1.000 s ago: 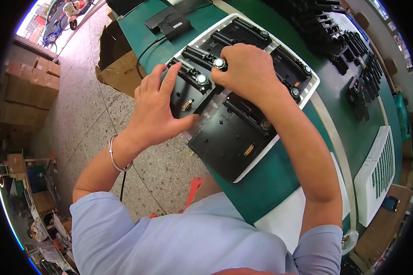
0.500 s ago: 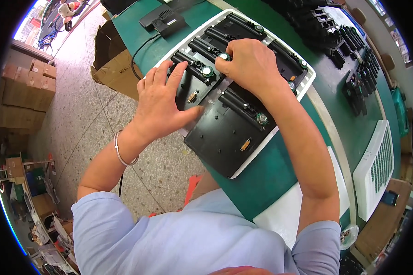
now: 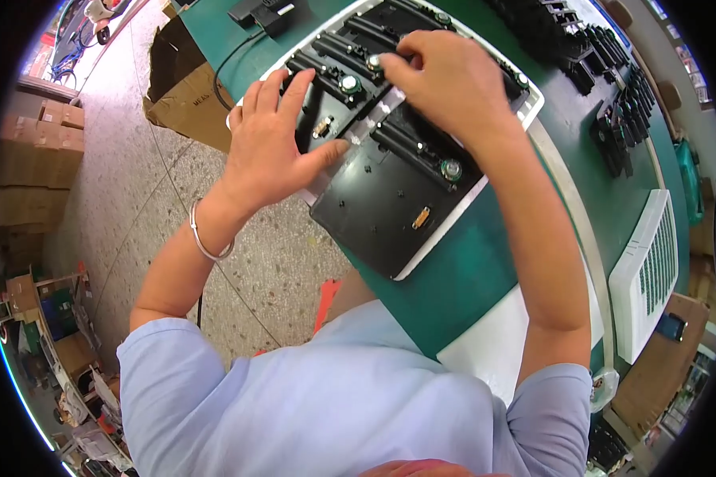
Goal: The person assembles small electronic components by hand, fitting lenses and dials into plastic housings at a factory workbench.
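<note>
Black plastic panels (image 3: pixel 370 211) with raised tubular ribs lie in a white tray (image 3: pixel 525 119) on the green table. Each bears a round silver-and-green part, such as the one on the near panel (image 3: pixel 451 169), and some show a small brass-coloured connector (image 3: pixel 421 217). My left hand (image 3: pixel 266 151) is spread open, fingers resting over the left panel and thumb stretched toward the near one. Above the middle panels is my right hand (image 3: pixel 453 83), its fingers bent and a gap between thumb and forefinger. Its thumb tip is beside a round silver part (image 3: pixel 374 62); nothing shows in its grasp.
A black box-shaped device with a cable (image 3: pixel 274 14) sits at the far left of the table. An opened cardboard box (image 3: pixel 187 107) stands beyond the left edge. Rows of black parts (image 3: pixel 624 111) and a white slatted frame (image 3: pixel 648 278) lie at the right; a white sheet (image 3: pixel 489 342) is nearer.
The thumb and forefinger of my right hand have parted from the round silver part they were pinching. My left hand stays spread over the panels. The whole view has shifted slightly.
</note>
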A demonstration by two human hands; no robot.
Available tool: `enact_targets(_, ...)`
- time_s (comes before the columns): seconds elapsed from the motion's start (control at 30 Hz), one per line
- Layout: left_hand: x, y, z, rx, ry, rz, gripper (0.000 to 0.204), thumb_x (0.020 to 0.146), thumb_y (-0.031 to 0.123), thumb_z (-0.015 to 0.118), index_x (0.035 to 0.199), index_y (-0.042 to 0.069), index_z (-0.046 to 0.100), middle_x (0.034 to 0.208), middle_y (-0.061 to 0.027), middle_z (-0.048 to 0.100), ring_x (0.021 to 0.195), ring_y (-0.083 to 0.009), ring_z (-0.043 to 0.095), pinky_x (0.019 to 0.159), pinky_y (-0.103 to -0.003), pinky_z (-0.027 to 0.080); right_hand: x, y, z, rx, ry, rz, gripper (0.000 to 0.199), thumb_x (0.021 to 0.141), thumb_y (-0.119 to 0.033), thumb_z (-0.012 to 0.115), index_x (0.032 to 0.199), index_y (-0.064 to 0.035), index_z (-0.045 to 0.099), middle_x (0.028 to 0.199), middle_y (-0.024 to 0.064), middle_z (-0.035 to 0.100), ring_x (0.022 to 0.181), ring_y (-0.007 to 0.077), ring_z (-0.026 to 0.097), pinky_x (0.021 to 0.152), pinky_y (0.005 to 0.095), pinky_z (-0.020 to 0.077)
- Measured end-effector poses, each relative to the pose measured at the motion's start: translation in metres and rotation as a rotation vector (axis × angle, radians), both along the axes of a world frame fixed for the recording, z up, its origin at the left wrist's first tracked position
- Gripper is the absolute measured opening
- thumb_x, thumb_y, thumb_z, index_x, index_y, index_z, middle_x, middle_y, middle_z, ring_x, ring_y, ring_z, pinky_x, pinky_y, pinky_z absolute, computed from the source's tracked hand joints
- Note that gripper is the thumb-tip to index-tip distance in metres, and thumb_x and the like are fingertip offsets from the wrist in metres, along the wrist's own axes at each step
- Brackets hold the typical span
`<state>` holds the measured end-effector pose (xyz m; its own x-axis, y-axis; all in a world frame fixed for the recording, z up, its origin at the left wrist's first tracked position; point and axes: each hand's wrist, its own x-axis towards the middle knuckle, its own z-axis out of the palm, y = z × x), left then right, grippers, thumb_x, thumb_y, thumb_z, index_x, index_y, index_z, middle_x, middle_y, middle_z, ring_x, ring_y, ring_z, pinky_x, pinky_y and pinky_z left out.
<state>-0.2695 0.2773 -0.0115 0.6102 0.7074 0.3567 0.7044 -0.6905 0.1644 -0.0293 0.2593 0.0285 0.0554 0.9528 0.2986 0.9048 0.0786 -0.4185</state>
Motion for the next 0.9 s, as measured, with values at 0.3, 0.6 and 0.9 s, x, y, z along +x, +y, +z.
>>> enact_targets(0.3,-0.013,-0.012,0.024,0.022,-0.023,-0.227,0.084,0.082,0.059,0.068,0.142,0.005,0.047,0.141,-0.0242,0.043,0.134,-0.0429,0.038,0.110,-0.054,0.025,0.048,-0.110,0.016,0.017,0.077,-0.124,0.023,0.085,-0.024,0.068,0.094,-0.0033,0.071,0.083,0.0112,0.068,0.071,0.0284,0.063,0.068,0.0373,0.0493)
enact_targets(0.6,-0.005,-0.033,0.038,-0.150,0.273,-0.631,0.066,0.081,0.055,0.069,0.130,0.012,0.061,0.141,-0.0196,0.048,0.139,-0.0424,0.035,0.116,-0.055,0.021,0.073,-0.200,0.003,-0.111,0.132,-0.306,0.019,0.085,-0.019,0.071,0.095,-0.0030,0.071,0.082,0.0093,0.067,0.062,0.0215,0.057,0.060,0.0332,0.0464)
enact_targets(0.9,0.000,-0.027,0.049,-0.092,0.311,-0.739,0.071,0.068,0.038,0.081,0.131,0.016,0.058,0.137,-0.0137,0.051,0.134,-0.0378,0.043,0.111,-0.058,0.027,0.085,-0.247,-0.002,-0.157,0.141,-0.342,0.016,0.085,-0.016,0.071,0.094,-0.0029,0.071,0.081,0.0084,0.066,0.060,0.0195,0.056,0.058,0.0315,0.0451)
